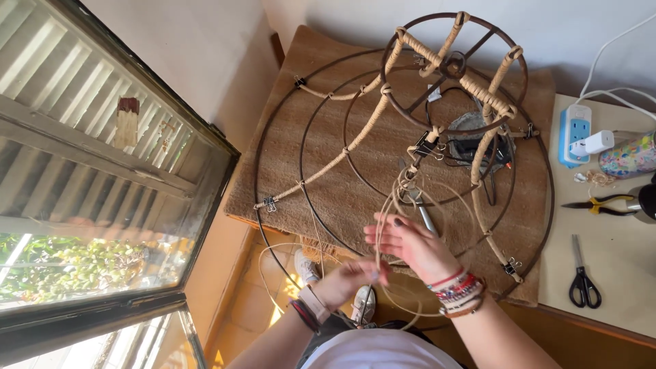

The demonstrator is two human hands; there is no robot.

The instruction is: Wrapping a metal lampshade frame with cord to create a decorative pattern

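Observation:
A dark metal wire lampshade frame (321,130) with several rings stands on a brown mat (328,61); some of its ribs are wrapped in tan cane. A long loose cane strand (393,205) hangs from the wrapped rib near a black binder clip (424,145). My right hand (410,242), with several bracelets on the wrist, is spread with the strand running past its fingers. My left hand (352,279), wearing a watch, is closed on the same strand just below. A loop of cane (277,273) droops toward the floor.
A side table (615,273) on the right carries black scissors (583,280), yellow-handled pliers (605,203), a blue-and-white power strip (575,130) with a white plug, and a patterned cup (632,154). An open shuttered window (102,157) is on the left. My shoes (307,265) show below.

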